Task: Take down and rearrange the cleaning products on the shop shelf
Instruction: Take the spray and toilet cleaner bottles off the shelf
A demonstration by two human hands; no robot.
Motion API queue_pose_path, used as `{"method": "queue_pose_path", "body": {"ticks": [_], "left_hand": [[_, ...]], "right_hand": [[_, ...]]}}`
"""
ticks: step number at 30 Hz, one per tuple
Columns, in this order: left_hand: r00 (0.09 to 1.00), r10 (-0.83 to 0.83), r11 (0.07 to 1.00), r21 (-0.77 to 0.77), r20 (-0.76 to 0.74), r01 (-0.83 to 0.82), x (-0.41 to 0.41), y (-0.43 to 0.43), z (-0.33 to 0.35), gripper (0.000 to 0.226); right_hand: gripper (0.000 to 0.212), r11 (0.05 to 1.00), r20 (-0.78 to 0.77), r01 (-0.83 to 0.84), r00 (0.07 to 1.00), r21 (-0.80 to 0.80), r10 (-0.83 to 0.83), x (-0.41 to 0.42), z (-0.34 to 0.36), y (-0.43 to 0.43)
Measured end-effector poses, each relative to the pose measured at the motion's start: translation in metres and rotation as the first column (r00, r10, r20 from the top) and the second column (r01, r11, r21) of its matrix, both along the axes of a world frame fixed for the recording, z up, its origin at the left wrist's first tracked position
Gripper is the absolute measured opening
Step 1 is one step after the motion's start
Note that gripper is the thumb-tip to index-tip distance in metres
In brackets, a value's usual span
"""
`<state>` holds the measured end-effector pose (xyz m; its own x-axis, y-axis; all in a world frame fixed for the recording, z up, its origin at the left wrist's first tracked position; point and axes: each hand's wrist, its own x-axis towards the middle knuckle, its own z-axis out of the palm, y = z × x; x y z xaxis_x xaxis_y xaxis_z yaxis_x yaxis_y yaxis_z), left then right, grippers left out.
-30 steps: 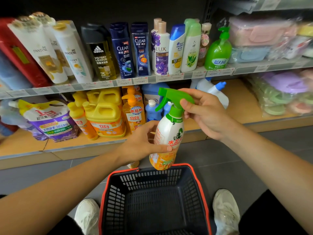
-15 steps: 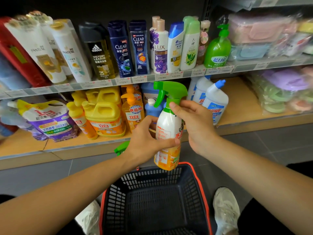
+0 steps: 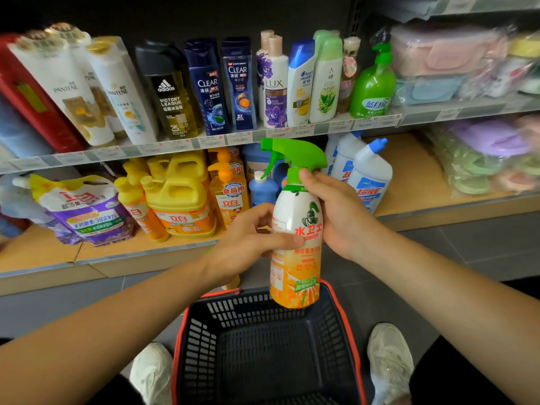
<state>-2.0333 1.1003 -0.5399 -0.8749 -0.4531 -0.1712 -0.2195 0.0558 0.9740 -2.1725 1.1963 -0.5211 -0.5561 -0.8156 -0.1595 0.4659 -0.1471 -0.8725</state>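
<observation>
The spray bottle point(image 3: 295, 217) stands upright in the middle of the frame, above the basket point(image 3: 204, 331). It has a green trigger top, a white middle with a knight picture, and an orange bottom. The left hand point(image 3: 248, 244) wraps its middle, thumb across the front. The right hand point(image 3: 339, 211) grips just under the top, with its fingers hidden behind the bottle. The small label words are blurry.

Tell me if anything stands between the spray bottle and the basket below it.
Nothing visible does. The left hand and right hand hold the spray bottle upright just above the far rim of the basket, with only open air beneath it.
</observation>
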Motion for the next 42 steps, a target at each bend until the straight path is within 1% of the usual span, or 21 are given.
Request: {"method": "queue_pose_path", "body": {"ticks": [3, 6, 8, 11, 13, 18, 22, 24, 27, 30, 31, 32, 33, 35, 36, 37, 39, 41, 42], "left_hand": [[0.997, 0.066, 0.986, -0.152, -0.031, -0.07, -0.003, 0.008, -0.001, 0.075], [0.994, 0.106, 0.936, -0.335, -0.036, -0.112, -0.004, 0.012, -0.004, 0.073], [0.992, 0.122, 0.911, -0.394, -0.026, -0.123, -0.004, 0.012, -0.005, 0.072], [0.992, 0.117, 0.908, -0.401, -0.037, -0.122, -0.004, 0.009, -0.005, 0.073], [0.994, 0.099, 0.922, -0.37, -0.053, -0.112, -0.004, 0.005, -0.004, 0.072], [0.994, 0.084, 0.961, -0.258, -0.066, -0.099, -0.002, 0.001, -0.004, 0.067], [0.997, 0.05, 0.987, -0.149, -0.055, -0.058, -0.001, -0.002, -0.004, 0.066], [0.998, 0.04, 0.996, -0.073, -0.049, -0.043, 0.0, -0.005, -0.004, 0.059], [0.998, 0.033, 0.999, 0.039, -0.055, -0.03, 0.001, -0.009, -0.001, 0.047], [0.993, 0.1, 0.99, 0.102, -0.057, -0.094, 0.0, -0.017, 0.004, 0.048], [0.989, 0.134, 0.985, 0.119, -0.062, -0.126, -0.001, -0.02, 0.005, 0.048], [0.983, 0.169, 0.978, 0.14, -0.073, -0.157, -0.001, -0.024, 0.007, 0.048], [0.975, 0.204, 0.968, 0.169, -0.086, -0.188, -0.002, -0.027, 0.008, 0.046], [0.956, 0.27, 0.94, 0.245, -0.11, -0.237, -0.002, -0.033, 0.01, 0.045], [0.948, 0.295, 0.924, 0.29, -0.12, -0.251, -0.002, -0.036, 0.01, 0.045], [0.942, 0.309, 0.908, 0.335, -0.132, -0.251, -0.002, -0.037, 0.01, 0.044], [0.94, 0.297, 0.891, 0.404, -0.169, -0.209, -0.001, -0.039, 0.008, 0.042], [0.941, 0.254, 0.889, 0.437, -0.223, -0.137, 0.0, -0.038, 0.006, 0.041], [0.941, 0.232, 0.897, 0.427, -0.245, -0.11, 0.001, -0.038, 0.006, 0.042]], "right_hand": [[0.015, 0.989, -0.116, 0.134, 0.985, 0.067, -0.126, 0.004, -0.003, 0.0], [0.015, 0.968, -0.207, 0.23, 0.956, 0.102, -0.205, 0.007, -0.005, -0.001], [0.012, 0.964, -0.242, 0.246, 0.946, 0.101, -0.216, 0.009, -0.006, -0.001], [0.016, 0.976, -0.218, 0.195, 0.961, 0.098, -0.17, 0.007, -0.003, 0.0], [0.019, 0.99, -0.172, 0.119, 0.98, 0.08, -0.104, 0.005, 0.001, 0.002], [0.032, 0.999, -0.124, -0.02, 0.992, 0.036, 0.025, -0.002, 0.005, 0.004], [0.028, 0.993, -0.03, -0.12, 0.992, -0.022, 0.119, -0.007, 0.003, 0.004], [0.031, 0.987, -0.04, -0.159, 0.987, -0.024, 0.158, -0.012, 0.002, 0.003], [0.032, 0.988, -0.092, -0.145, 0.984, 0.058, 0.15, -0.018, 0.001, 0.005], [0.036, 0.968, -0.201, -0.072, 0.972, 0.238, 0.122, -0.016, -0.004, 0.009], [0.036, 0.956, -0.238, -0.067, 0.961, 0.286, 0.139, -0.014, -0.007, 0.012], [0.036, 0.943, -0.263, -0.1, 0.946, 0.317, 0.189, -0.012, -0.009, 0.015], [0.038, 0.926, -0.273, -0.166, 0.925, 0.338, 0.266, -0.01, -0.01, 0.019], [0.051, 0.873, -0.282, -0.298, 0.863, 0.385, 0.419, -0.004, -0.012, 0.024], [0.059, 0.857, -0.285, -0.327, 0.844, 0.399, 0.455, -0.001, -0.012, 0.026], [0.064, 0.859, -0.283, -0.328, 0.846, 0.393, 0.453, 0.001, -0.014, 0.026], [0.068, 0.897, -0.269, -0.287, 0.883, 0.337, 0.384, 0.004, -0.016, 0.024], [0.071, 0.927, -0.275, -0.232, 0.908, 0.293, 0.315, 0.004, -0.017, 0.022], [0.074, 0.938, -0.291, -0.205, 0.913, 0.278, 0.286, 0.002, -0.017, 0.022]]}}
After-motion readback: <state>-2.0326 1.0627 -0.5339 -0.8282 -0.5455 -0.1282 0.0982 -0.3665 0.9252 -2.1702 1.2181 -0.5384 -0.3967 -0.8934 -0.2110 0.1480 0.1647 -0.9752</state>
